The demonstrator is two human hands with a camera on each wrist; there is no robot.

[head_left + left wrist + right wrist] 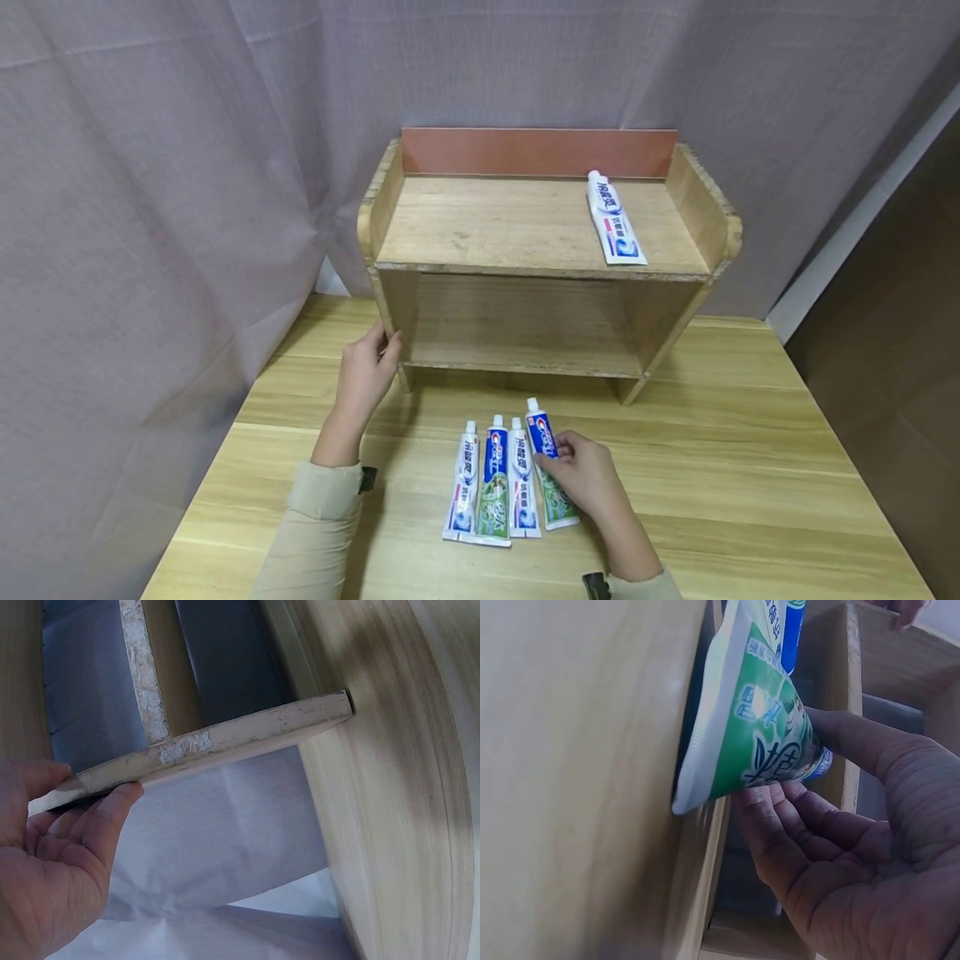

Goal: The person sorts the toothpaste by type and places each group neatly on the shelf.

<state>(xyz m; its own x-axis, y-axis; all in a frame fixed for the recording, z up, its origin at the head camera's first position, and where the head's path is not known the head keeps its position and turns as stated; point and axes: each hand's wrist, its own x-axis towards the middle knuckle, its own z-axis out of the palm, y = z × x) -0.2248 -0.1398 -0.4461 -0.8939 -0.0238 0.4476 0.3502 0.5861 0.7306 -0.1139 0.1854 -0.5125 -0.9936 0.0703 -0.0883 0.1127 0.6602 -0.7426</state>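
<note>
- Head view: your right hand [588,479] pinches a blue-green toothpaste tube [542,435] (three others [495,467] alongside).
- Your left hand [365,373] grips the wooden shelf [487,225] by its side.

The head view is bright, the wrist views dimmer. Soft shadows darken the wooden table [378,508]; the green toothpaste tube [772,742] shines.

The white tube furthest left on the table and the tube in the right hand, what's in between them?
In the head view, a blue-and-green tube and then a white tube lie between them, side by side.
</note>
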